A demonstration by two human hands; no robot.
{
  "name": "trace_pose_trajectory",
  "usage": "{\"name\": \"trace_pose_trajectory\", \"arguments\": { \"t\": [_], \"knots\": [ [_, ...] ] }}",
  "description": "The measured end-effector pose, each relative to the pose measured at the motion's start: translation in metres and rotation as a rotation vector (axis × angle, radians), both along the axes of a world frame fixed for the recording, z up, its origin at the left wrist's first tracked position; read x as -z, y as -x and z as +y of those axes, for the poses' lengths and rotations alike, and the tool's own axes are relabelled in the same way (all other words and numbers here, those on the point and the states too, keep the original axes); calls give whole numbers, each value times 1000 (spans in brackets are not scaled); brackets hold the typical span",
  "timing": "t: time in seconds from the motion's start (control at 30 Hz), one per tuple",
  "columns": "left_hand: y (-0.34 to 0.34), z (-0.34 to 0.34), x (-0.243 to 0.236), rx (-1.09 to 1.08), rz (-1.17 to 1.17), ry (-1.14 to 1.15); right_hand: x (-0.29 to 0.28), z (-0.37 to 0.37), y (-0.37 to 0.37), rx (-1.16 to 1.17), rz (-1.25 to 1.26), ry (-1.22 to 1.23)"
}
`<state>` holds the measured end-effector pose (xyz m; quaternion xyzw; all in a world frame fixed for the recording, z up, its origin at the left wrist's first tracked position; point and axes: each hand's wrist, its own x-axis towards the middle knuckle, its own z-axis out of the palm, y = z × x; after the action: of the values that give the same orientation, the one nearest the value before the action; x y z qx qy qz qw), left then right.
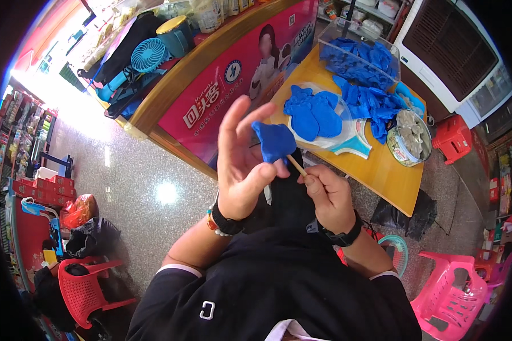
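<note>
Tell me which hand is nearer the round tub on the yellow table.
Right. The right hand, holding the wooden stick, is lower left of the round tub in the picture; the left hand, by the blue piece, is farther left.

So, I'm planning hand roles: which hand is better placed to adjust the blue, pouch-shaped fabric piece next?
Probably the left hand: it's right at the fabric piece; the right hand grips the thin wooden stick.

The left hand (237, 179) has two fingers (230, 124) extended; the right hand (331, 200) is curled in a pinch.
</note>
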<state>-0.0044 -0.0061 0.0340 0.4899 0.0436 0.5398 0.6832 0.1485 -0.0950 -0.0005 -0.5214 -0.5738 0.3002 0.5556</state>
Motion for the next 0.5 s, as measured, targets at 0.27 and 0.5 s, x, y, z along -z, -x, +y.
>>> {"name": "trace_pose_trajectory", "arguments": {
  "t": [0.27,0.5],
  "knots": [
    [-9,-17,-6,-242,332,104,2,4,9,139,-161,-129],
    [5,-2,9,-575,609,-266,6,0,-1,-12,-35,-7]
  ]
}}
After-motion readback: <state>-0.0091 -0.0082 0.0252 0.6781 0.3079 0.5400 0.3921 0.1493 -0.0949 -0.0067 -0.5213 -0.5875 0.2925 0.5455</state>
